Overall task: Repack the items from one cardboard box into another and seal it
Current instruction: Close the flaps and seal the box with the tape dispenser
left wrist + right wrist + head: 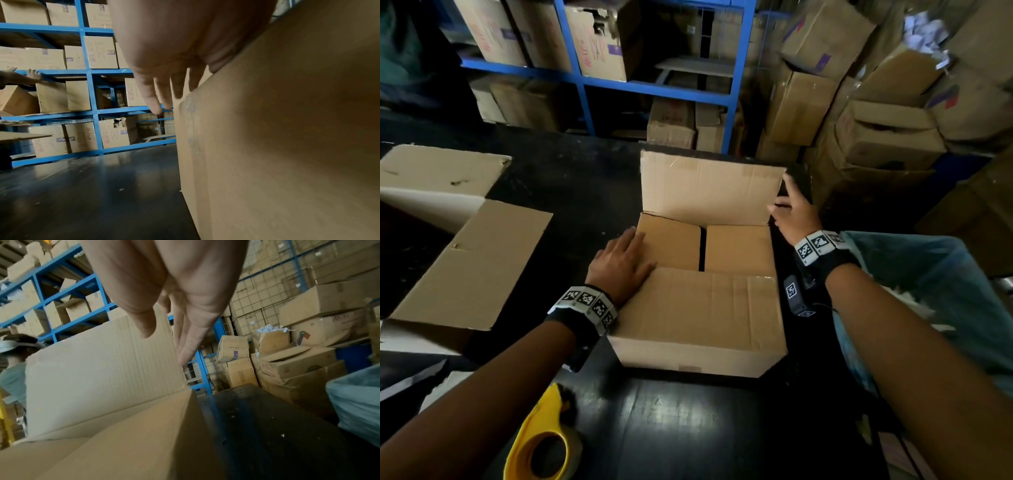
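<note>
A brown cardboard box (698, 322) stands mid-table. Its two short flaps and its near long flap are folded down. The far long flap (705, 188) stands upright. My left hand (623, 260) lies flat with straight fingers on the box's left edge, pressing the folded flaps. My right hand (791, 209) touches the right edge of the upright flap (102, 369), fingers straight behind it and the thumb in front. A second cardboard box (448, 240) sits open at the left with its flaps spread. The contents of both boxes are hidden.
A yellow tape dispenser (541, 442) lies at the near table edge. A blue plastic bag (935, 294) stands to the right of the box. Blue shelving (592, 78) with cartons and stacked cartons (876, 113) stand behind the black table (681, 428). Another person (14, 373) is to the left.
</note>
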`<state>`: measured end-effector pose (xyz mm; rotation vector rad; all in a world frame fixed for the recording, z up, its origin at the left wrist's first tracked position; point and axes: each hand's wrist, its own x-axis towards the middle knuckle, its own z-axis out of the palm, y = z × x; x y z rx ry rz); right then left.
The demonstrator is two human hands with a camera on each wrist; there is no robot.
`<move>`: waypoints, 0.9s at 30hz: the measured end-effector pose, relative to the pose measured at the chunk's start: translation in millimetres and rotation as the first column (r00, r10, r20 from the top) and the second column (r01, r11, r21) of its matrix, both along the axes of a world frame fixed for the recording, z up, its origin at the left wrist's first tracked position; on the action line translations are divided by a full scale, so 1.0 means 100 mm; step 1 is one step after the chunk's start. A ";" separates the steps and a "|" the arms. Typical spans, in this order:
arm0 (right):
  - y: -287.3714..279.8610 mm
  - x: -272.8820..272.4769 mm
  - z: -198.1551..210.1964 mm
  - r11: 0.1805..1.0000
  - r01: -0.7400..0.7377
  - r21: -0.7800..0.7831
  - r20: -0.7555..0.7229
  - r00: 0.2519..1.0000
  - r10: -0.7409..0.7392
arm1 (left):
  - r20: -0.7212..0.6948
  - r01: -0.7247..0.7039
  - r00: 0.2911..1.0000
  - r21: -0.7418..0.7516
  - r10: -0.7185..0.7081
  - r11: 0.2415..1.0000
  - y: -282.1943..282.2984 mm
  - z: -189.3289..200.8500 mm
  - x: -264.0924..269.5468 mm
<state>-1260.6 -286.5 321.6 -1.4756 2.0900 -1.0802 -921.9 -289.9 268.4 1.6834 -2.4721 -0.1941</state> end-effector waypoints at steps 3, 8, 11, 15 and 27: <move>0.20 0.00 0.01 0.998 -0.005 -0.066 0.057 0.998 0.008 | 0.000 -0.022 1.000 -0.051 0.022 0.998 0.10 0.08 -0.05; 0.51 0.05 0.09 0.996 -0.094 -0.011 -0.066 0.993 0.093 | 0.055 0.037 0.998 -0.229 -0.025 0.973 0.16 0.20 -0.07; 0.69 0.11 0.04 0.994 -0.108 -0.011 -0.162 0.981 0.105 | 0.161 0.059 0.987 -0.197 -0.027 0.979 0.12 0.23 -0.08; 0.80 0.13 -0.10 0.981 -0.196 -0.003 -0.294 0.937 0.186 | 0.119 0.045 0.993 -0.206 -0.020 0.978 0.25 0.22 -0.06; 0.75 0.39 -0.33 0.819 -0.266 0.509 -0.395 0.773 0.497 | 0.052 0.059 0.997 -0.046 -0.056 0.997 0.39 0.00 -0.11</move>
